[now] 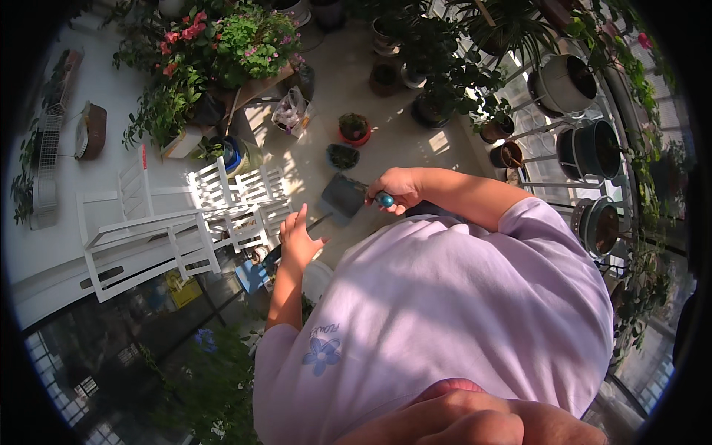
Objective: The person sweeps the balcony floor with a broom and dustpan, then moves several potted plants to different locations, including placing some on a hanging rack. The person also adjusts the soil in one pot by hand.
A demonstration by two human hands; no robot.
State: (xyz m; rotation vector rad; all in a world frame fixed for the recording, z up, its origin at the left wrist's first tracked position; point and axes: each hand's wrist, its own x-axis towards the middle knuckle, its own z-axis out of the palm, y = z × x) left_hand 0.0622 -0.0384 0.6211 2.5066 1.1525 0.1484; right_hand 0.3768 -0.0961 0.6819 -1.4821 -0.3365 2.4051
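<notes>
My right hand (399, 189) is closed around the rounded teal handle (384, 199) of a tool, in front of my waist. Just left of that hand, a flat grey-blue pan, like a dustpan (344, 196), is low over or on the floor; whether it joins the handle is hard to tell. My left hand (299, 236) holds nothing, with its fingers spread. A thin dark rod (318, 221) passes behind it toward the pan. Beyond the pan are a dark planter of low plants (342, 157) and a red pot with a small plant (354, 129).
White slatted wooden furniture (239, 206) stands to the left. Flowering plants (250, 41) fill the far left, near a plastic bag (291, 111). On the right, potted plants crowd a white metal rack (534, 186) by the windows. A blue box (252, 276) lies left of my arm.
</notes>
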